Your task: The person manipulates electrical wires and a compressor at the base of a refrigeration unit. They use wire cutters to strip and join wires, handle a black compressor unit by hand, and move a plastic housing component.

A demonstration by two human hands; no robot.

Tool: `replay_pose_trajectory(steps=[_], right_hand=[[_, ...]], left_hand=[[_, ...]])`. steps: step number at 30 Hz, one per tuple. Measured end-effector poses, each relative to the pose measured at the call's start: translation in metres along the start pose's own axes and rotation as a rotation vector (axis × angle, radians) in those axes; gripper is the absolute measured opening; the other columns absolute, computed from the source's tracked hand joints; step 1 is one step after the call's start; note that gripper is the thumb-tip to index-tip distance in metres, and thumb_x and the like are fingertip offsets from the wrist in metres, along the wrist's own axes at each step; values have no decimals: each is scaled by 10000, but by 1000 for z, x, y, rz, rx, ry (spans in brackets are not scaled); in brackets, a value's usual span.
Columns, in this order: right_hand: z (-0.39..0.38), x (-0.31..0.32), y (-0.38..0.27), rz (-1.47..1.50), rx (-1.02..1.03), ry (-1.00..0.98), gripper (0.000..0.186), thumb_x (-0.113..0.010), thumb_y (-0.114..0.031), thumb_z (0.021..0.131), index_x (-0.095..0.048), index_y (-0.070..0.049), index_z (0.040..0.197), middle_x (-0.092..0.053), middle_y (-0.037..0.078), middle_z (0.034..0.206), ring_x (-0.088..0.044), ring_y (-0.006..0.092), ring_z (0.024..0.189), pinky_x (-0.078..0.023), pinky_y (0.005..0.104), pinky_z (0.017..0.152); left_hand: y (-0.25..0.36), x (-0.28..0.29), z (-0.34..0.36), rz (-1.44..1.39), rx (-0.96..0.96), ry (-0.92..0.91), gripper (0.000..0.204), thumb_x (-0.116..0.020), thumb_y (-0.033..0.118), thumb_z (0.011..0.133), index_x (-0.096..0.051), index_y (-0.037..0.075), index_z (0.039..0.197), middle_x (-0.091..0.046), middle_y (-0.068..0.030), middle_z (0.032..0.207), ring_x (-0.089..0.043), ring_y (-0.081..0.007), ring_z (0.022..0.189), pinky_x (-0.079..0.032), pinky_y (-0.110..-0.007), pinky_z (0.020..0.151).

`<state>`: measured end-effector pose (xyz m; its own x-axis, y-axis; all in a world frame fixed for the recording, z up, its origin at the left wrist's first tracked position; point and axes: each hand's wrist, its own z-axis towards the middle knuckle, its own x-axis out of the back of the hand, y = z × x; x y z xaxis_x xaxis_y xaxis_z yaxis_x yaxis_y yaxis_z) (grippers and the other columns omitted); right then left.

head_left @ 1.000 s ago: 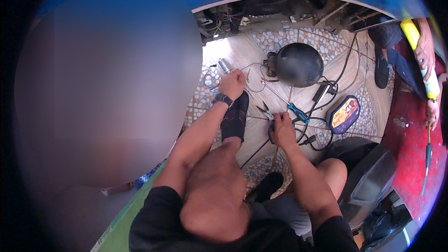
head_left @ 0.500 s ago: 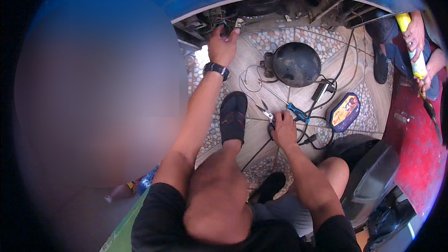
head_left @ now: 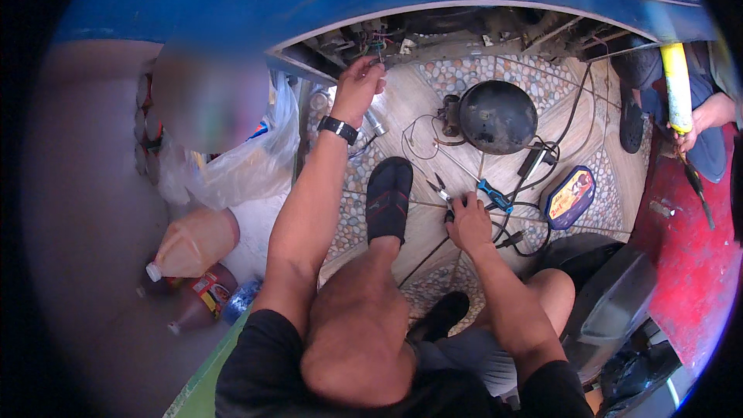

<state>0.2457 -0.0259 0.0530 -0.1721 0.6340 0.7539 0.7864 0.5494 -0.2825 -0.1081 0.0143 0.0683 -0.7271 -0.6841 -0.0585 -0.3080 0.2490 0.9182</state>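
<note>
My left hand (head_left: 358,91) is raised at the blue bodywork's lower opening, its fingers closed on a thin wire (head_left: 379,53) beside several exposed coloured wires. On the floor, my right hand (head_left: 470,224) grips the dark handles of a pair of pliers (head_left: 442,190); their silver jaws point forward and look slightly apart. Just beyond that hand lies a blue-and-black screwdriver (head_left: 495,196), its shaft pointing away to the left. A round black dome-shaped housing (head_left: 499,116) rests farther off, with a thin looped wire at its left side.
Black cables and an oblong adapter (head_left: 534,162) lie near an eight-sided box (head_left: 570,197). At right, a co-worker's hand (head_left: 700,120) holds a yellow canister (head_left: 677,85) above a red panel (head_left: 693,263). Plastic bottles (head_left: 200,244) and a clear bag (head_left: 240,178) sit at left.
My left hand has drawn slightly back from the wires and its fingers have closed. My right hand stays on the pliers. The co-worker's upper hand has left the canister.
</note>
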Motion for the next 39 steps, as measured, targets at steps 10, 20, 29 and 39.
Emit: replay_pose_trajectory(steps=[10, 20, 29, 39], right_hand=[[2, -2, 1, 11, -20, 3, 513, -778, -247, 756, -606, -102, 1217, -465, 161, 1312, -516, 363, 1197, -470, 478, 990], [16, 13, -2, 475, 82, 194, 398, -750, -261, 828, -624, -47, 1139, -601, 147, 1153, -630, 308, 1043, -513, 416, 901], [50, 52, -34, 990, -21, 184, 252, -693, -221, 907, -650, -25, 1060, -701, 118, 995, -671, 202, 833, -529, 339, 764], [71, 89, -79, 1006, 130, 198, 226, -660, -177, 934, -644, -23, 1099, -681, 70, 956, -632, 147, 805, -507, 297, 744]], left_hand=[[0, -11, 3, -309, 114, -95, 350, -504, 140, 966, -547, 77, 1308, -653, -103, 1091, -655, -184, 872, -545, -346, 811], [10, -20, 14, -296, 223, -194, 319, -607, 238, 949, -613, 161, 1259, -603, -10, 890, -573, -111, 742, -495, -286, 697], [11, -38, 19, -333, 218, -54, 305, -764, 231, 895, -637, 151, 1161, -619, 20, 818, -593, -105, 694, -524, -285, 659], [2, -14, 21, -239, 120, -117, 351, -744, 198, 910, -586, 27, 1173, -655, -99, 1086, -700, -225, 866, -593, -345, 806]])
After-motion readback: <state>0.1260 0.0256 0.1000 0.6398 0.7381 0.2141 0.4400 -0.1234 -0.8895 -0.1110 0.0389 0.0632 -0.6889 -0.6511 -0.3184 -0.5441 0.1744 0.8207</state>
